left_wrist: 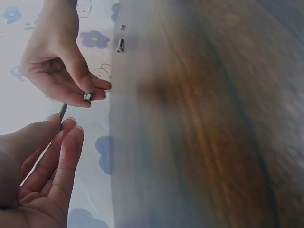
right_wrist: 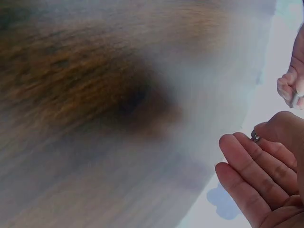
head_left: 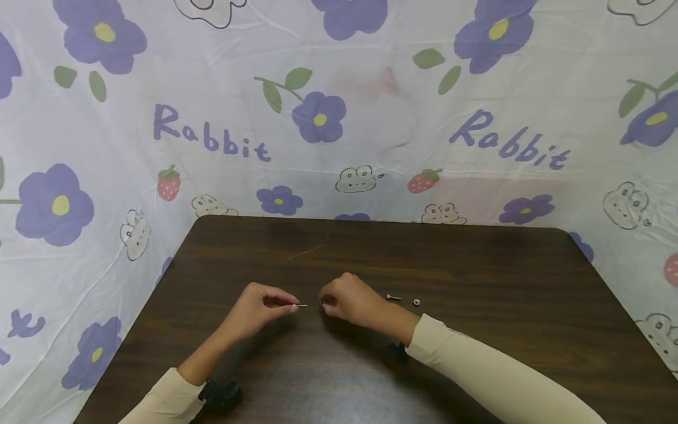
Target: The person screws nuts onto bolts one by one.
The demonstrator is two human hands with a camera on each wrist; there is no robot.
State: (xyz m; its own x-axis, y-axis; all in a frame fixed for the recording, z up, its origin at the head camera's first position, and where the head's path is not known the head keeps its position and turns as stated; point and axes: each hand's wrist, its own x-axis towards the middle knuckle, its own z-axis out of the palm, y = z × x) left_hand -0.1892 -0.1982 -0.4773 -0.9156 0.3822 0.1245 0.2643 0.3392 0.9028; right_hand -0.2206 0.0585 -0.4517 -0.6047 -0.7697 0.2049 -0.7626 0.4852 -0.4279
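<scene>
My left hand [head_left: 259, 309] pinches a bolt [head_left: 302, 305] between thumb and fingertips, its thin shank sticking out toward the right hand. In the left wrist view the same bolt [left_wrist: 63, 111] points up past the fingertips. Opposite it, my right hand [head_left: 349, 300] pinches a small metal nut [left_wrist: 87, 96] between thumb and fingers. The nut [right_wrist: 255, 137] also shows at the thumb tip in the right wrist view. A short gap separates bolt and nut. Both hands are held over the middle of the dark table.
A second bolt [head_left: 394, 298] lies on the wooden table [head_left: 424, 259] beyond the right wrist, with another nut [head_left: 416, 302] beside it. A patterned cloth [head_left: 371, 118] hangs behind the table. Dark straps [head_left: 219, 393] circle the wrists.
</scene>
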